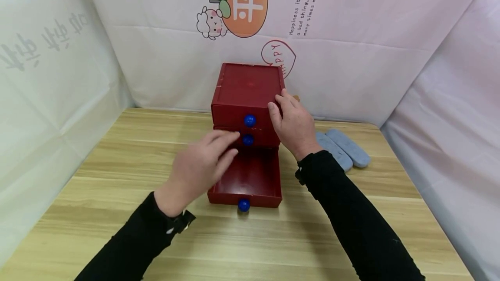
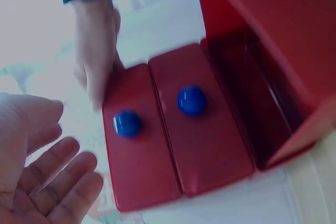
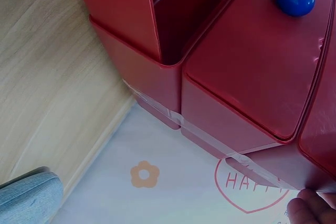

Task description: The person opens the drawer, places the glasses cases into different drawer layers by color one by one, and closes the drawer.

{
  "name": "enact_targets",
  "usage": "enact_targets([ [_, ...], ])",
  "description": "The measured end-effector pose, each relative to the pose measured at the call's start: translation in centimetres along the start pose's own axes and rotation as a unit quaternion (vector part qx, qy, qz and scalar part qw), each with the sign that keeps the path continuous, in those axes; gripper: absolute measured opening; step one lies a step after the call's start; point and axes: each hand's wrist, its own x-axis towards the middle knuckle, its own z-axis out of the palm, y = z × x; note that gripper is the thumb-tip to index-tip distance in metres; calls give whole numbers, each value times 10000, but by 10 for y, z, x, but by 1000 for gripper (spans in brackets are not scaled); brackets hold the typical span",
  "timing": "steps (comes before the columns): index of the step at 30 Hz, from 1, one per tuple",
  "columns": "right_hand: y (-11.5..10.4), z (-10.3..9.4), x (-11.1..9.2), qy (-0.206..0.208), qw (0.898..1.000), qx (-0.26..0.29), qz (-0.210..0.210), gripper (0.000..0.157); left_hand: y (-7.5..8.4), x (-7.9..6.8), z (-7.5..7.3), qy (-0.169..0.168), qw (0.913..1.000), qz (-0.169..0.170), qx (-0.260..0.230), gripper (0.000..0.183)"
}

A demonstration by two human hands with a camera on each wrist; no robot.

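A dark red chest of drawers (image 1: 250,83) stands at the back of the table. Its bottom drawer (image 1: 244,200) is pulled out, while the upper drawer (image 2: 144,166) and middle drawer (image 2: 207,145) are closed. Each drawer front carries a round blue knob (image 1: 250,120). My left hand (image 1: 199,166) is in front of the middle drawer, left of its knob, fingers extended and slightly bent; the left wrist view shows it apart from the fronts. My right hand (image 1: 294,125) rests against the chest's upper right edge, its fingers loosely spread there.
Two blue-grey, rounded long pieces (image 1: 347,147) lie on the wooden table (image 1: 156,164), right of the chest and partly behind my right forearm. A white printed cloth (image 1: 164,55) hangs close behind the chest. Clear tape (image 3: 210,140) runs along the chest's side.
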Motion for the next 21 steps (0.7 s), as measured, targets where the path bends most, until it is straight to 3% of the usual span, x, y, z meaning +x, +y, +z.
enact_targets([
  [5, 0, 0, -1, -21, 10000, 7, 13, 65, -27, 11, -1, 467, 9975, -495, 175, 43],
  [8, 0, 0, 0, -28, 10000, 13, 20, 65, -40, 17, -1, 572, 9945, -865, 144, 45],
  [16, 1, 1, 0, 18, 10000, -8, -11, 65, -68, 32, 7, 250, 9846, -1695, -355, 51],
  [21, 1, 2, 0, 45, 10000, -33, -63, 65, -78, 39, 14, 54, 9775, -2019, -612, 53],
])
